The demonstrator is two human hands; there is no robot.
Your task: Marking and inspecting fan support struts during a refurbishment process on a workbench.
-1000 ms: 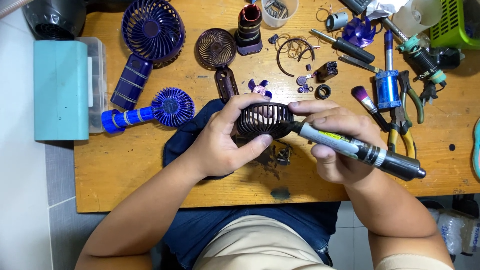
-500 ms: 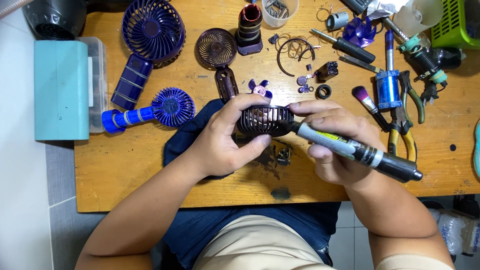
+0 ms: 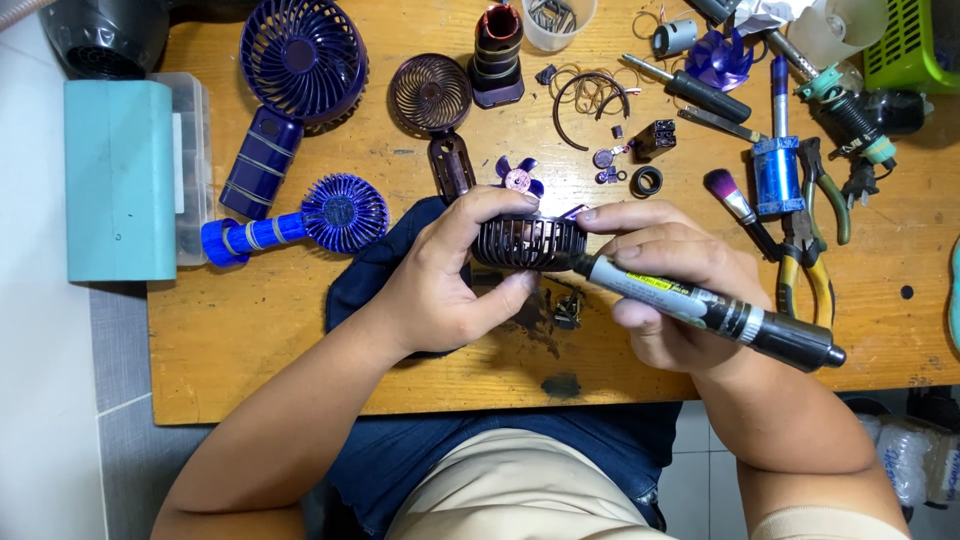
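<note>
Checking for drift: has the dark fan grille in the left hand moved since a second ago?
Barely. The fan grille stays just below the small purple propeller, gripped by the left hand.

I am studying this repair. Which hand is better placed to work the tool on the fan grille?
Probably the right hand: it grips the powered screwdriver, tip at the dark fan grille, which the left hand holds.

Bare wooden table (image 3: 250,330) lies open left of the hands; fan parts (image 3: 520,178) and pliers (image 3: 815,240) crowd the far side.
</note>
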